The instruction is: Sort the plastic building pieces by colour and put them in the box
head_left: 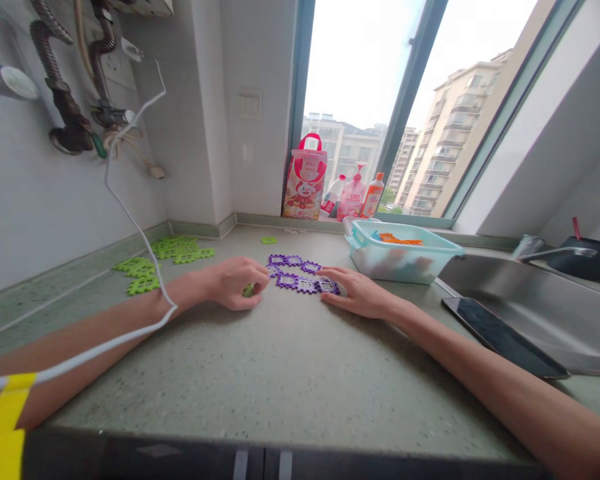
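Curling the left hand (236, 283) around a partly hidden green piece (249, 290), with purple pieces (307, 285) just right of it, and spreading the right hand (356, 292) loosely about the nearest one.

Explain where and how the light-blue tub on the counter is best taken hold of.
Likely by the rim of the light-blue tub at its short ends, one hand from the left, one from the right. It stands upright, that rim jutting past tapering walls, giving purchase; its open top shows orange pieces, so keep it level.
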The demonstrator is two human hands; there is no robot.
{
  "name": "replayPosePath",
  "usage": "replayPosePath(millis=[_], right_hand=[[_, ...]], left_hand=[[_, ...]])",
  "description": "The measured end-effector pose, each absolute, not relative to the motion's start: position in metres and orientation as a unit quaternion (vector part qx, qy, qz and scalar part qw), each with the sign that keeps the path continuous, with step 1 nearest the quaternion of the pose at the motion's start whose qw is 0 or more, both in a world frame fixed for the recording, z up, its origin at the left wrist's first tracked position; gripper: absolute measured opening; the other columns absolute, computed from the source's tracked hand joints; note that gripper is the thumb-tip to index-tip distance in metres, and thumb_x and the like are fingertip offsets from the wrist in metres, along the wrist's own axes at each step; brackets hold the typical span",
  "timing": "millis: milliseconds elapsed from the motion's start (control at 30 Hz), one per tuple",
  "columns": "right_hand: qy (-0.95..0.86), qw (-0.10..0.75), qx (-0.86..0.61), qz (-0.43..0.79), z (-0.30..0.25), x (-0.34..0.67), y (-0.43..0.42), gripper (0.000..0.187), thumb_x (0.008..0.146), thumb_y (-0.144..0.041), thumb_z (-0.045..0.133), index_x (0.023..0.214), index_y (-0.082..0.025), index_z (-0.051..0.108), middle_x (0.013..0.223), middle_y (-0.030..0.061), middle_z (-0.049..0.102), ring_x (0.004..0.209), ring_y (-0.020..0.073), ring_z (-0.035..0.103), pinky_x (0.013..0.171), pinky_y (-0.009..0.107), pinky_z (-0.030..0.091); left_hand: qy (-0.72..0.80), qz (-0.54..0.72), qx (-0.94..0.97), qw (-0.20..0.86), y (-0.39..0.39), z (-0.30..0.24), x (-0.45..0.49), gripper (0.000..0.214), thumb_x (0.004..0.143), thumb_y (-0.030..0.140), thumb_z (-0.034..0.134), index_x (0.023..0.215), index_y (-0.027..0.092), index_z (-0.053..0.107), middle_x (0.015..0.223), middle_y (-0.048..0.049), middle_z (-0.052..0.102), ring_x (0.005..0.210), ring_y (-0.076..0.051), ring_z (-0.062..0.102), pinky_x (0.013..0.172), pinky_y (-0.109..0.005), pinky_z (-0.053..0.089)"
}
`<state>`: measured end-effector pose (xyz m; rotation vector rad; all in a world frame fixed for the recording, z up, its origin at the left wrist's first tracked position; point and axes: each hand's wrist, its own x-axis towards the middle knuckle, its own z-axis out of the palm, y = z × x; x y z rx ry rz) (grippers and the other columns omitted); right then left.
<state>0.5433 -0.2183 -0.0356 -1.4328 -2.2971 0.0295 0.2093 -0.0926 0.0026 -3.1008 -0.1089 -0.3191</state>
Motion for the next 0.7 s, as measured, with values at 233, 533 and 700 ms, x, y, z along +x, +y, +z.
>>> replayPosePath(millis=[233,533,700], right_hand=[[-0.820,0.178,-0.544,-0.019,-0.020,0.551,-0.220,0.034,0.093,-0.041,0.073,0.120,-0.021,0.077,0.110,0.0100,0.078,0.098,0.0271,0.074,0.092,0.040,0.057],[-0.832,0.204,-0.516,-0.004,-0.021,0.554,-0.218,0.028,0.089,-0.035,0.075,0.114,-0.023,0.080,0.103,0.0059,0.078,0.088,0.0220,0.073,0.085,0.035,0.055],[-0.805,0.220,-0.547,-0.066,-0.016,0.566,-0.217,0.039,0.082,-0.035,0.079,0.119,-0.023,0.077,0.102,0.0065,0.078,0.089,0.0245,0.073,0.082,0.037,0.056]], left_hand=[[-0.121,-0.186,-0.969,0.104,-0.073,-0.009,0.211,0.026,0.098,0.041,0.063,0.113,0.023,0.076,0.115,-0.0079,0.075,0.108,-0.027,0.068,0.099,-0.041,0.050],[-0.122,-0.170,-0.978,0.017,-0.092,-0.012,0.221,0.033,0.101,0.049,0.063,0.116,0.022,0.077,0.112,-0.0083,0.074,0.101,-0.025,0.071,0.092,-0.037,0.055],[-0.140,-0.181,-0.973,-0.018,-0.092,-0.014,0.221,0.030,0.100,0.046,0.064,0.109,0.021,0.076,0.111,-0.0081,0.072,0.100,-0.024,0.071,0.092,-0.036,0.055]])
